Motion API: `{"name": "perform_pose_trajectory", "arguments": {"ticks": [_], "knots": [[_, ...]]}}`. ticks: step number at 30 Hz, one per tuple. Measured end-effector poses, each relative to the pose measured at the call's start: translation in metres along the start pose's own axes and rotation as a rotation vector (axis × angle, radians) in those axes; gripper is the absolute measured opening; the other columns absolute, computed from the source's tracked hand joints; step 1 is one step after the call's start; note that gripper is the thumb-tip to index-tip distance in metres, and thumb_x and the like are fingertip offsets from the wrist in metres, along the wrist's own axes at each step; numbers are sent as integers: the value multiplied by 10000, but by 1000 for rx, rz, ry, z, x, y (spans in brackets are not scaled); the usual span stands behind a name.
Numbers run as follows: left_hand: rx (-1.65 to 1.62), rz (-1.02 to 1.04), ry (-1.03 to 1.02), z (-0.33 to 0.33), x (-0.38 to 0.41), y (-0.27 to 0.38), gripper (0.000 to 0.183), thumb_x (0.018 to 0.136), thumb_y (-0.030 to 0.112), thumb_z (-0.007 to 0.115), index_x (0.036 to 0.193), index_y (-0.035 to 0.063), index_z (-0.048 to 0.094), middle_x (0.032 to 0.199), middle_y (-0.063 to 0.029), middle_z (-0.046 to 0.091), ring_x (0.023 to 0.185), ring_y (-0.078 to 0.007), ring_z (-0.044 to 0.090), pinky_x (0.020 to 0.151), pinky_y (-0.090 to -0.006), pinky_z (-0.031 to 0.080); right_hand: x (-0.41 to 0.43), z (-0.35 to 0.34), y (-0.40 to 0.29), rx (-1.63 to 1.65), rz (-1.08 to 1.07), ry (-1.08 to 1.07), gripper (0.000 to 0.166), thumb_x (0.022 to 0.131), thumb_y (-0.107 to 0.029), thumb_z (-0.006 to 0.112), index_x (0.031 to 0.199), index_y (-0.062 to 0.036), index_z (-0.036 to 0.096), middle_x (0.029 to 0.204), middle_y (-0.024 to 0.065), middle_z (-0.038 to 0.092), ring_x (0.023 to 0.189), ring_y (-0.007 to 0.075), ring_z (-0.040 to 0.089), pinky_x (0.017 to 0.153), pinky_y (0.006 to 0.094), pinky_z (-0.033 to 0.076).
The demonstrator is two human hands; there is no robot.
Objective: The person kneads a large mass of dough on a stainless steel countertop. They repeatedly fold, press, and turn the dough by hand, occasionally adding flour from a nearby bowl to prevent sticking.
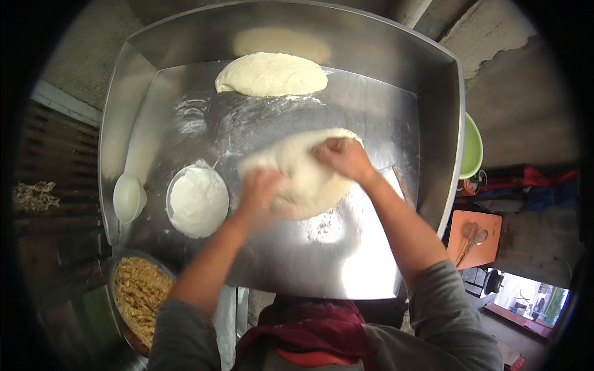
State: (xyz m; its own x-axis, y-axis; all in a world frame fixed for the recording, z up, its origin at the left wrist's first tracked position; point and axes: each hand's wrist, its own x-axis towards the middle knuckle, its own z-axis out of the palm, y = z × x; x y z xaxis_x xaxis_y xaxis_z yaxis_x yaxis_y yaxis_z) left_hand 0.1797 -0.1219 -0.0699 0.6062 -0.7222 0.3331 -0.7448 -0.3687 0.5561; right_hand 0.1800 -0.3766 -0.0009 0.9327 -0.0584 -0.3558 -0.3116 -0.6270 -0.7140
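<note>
In the head view a large piece of pale dough (301, 185) lies on the floor of a steel trough (297, 264). My left hand (262, 192) is at the dough's left side, its fingers blurred by motion. Over the upper right part of the same dough is my right hand (344, 156), fingers curled in against it. Blur hides whether either hand grips a fold. A second, smooth oval dough piece (274, 74) rests near the back wall of the trough. Left of my left hand stands a bowl of white flour (198, 201).
A small pale bowl (130, 198) sits by the trough's left wall. Loose flour (274, 107) dusts the metal. A flat scraper-like piece (403, 185) lies at right. Outside are a basin of brown crumbly filling (141, 297), a green basin (471, 146) and an orange board with ladles (489, 227).
</note>
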Motion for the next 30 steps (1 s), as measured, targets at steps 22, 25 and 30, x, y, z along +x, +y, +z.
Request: {"name": "perform_pose_trajectory", "arguments": {"ticks": [22,25,30], "knots": [[-281,-776,123,11,-3,-37,995,626,117,840,1431,9,265,1371,-230,415,1256,-379,432,1051,-443,372,84,99,33,-361,-717,749,513,803,-440,510,1178,-107,617,1254,120,557,1110,342,517,977,481,316],[-254,-922,340,25,18,-52,820,675,87,798,1368,0,369,1246,-216,535,1139,-333,534,986,-408,423,146,86,20,-241,-776,828,459,729,-380,602,1099,-108,626,1240,137,557,1150,329,497,985,481,327],[-295,-1051,447,53,0,-59,582,760,157,760,1230,-34,476,1134,-203,587,1013,-311,581,888,-397,454,197,57,-10,-329,-562,407,345,718,-361,620,908,-80,681,996,143,657,979,283,592,917,422,409]]}}
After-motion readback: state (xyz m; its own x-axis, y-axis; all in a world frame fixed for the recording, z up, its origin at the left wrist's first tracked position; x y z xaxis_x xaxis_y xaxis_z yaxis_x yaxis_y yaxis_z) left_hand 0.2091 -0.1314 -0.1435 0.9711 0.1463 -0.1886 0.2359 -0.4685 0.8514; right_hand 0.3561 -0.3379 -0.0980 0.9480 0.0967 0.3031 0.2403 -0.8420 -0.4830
